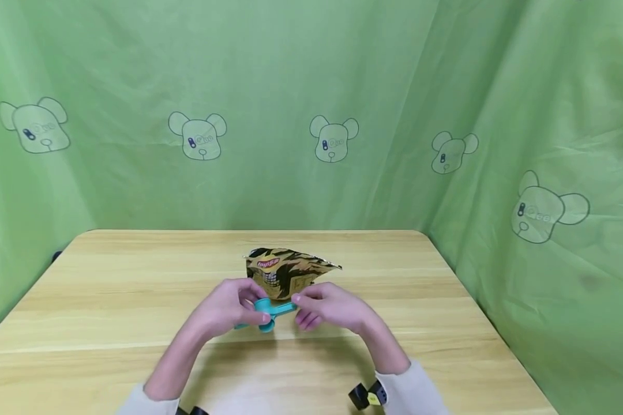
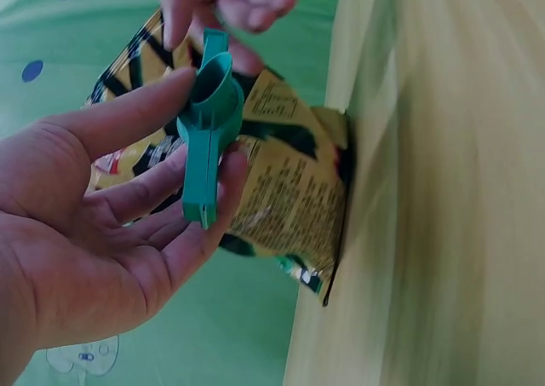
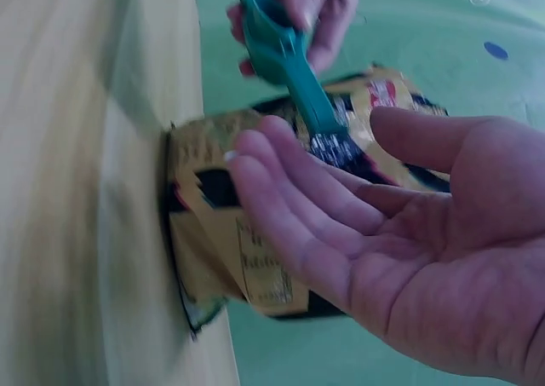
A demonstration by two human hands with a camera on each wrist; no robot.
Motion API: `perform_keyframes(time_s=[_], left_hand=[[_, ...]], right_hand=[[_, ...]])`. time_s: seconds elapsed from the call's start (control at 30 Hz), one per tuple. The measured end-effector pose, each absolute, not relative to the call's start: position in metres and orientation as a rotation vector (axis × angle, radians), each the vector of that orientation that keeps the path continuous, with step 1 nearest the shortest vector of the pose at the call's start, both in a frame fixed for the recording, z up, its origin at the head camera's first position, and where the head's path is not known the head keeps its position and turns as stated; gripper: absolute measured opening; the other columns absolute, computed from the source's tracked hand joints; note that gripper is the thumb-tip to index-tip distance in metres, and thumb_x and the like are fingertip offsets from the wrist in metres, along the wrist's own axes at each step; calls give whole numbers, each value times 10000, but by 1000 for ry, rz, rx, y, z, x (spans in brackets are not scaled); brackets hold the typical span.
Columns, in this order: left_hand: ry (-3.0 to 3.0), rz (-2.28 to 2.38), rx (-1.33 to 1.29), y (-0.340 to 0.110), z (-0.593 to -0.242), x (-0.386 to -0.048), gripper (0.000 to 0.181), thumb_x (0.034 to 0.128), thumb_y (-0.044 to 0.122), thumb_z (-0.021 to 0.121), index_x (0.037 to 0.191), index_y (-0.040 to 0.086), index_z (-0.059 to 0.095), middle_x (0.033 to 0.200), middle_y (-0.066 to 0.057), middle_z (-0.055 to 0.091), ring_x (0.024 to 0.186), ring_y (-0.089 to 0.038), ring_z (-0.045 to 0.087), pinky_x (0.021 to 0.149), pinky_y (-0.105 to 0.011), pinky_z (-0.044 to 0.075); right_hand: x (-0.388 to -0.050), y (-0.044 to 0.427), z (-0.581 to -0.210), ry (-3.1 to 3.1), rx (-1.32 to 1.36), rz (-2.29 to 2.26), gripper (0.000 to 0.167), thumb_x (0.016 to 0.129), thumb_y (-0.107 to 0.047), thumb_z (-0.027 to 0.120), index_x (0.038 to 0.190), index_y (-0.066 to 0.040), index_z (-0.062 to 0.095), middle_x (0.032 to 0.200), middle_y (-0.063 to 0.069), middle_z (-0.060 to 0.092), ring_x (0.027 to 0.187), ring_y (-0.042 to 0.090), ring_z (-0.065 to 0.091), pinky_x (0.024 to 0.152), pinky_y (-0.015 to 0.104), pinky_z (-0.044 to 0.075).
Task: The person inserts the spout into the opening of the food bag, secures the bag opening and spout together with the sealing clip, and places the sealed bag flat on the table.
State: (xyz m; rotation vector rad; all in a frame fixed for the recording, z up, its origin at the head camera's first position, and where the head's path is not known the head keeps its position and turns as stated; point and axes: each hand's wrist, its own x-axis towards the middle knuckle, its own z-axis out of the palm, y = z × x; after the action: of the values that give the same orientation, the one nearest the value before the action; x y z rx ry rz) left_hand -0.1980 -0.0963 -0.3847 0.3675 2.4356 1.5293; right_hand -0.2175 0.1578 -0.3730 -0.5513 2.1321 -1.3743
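Observation:
A teal plastic bag clip with a round pouring spout (image 1: pixel 262 305) is held above the table in front of a snack bag. My left hand (image 1: pixel 223 308) pinches it around the spout between thumb and fingers, as the left wrist view shows. Close to the clip's far end is my right hand (image 1: pixel 337 308). Its fingers are loosely bent and spread apart from the thumb in the right wrist view, with no grip on the clip visible. Standing behind both hands, the gold and black snack bag (image 1: pixel 285 271) has a red label; its lower part is partly hidden in the head view.
The wooden table (image 1: pixel 109 288) extends around the hands on all sides. Green curtains (image 1: pixel 270 190) printed with bear heads hang behind it and along the right. A dark wrist device (image 1: pixel 368 396) sits at the right sleeve.

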Motion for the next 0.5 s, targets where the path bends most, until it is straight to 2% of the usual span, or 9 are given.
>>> perform_keyframes(time_s=[0.3,0.4,0.5], left_hand=[[2406,1556,383,-88,-386,-198,463,789,190,871,1189,66,673,980,-47,713,872,-183,676,777,-362,558],[2385,1551,388,-90,-387,-198,461,853,244,824,1241,52,666,994,-47,721,897,-187,680,805,-375,563],[2378,1545,385,-91,-387,-198,401,917,305,759,1221,52,690,980,-39,733,902,-179,681,823,-372,557]], right_hand=[[-214,150,-371,2201,-553,-1461,200,1013,-80,569,1063,92,660,893,186,710,844,335,718,799,407,621],[-213,149,-371,2202,-543,-1482,190,1006,-66,577,1072,94,656,910,209,711,852,331,720,800,387,620],[-212,147,-370,2199,-532,-1502,190,1003,-68,584,1084,90,652,934,224,716,870,339,724,813,390,617]])
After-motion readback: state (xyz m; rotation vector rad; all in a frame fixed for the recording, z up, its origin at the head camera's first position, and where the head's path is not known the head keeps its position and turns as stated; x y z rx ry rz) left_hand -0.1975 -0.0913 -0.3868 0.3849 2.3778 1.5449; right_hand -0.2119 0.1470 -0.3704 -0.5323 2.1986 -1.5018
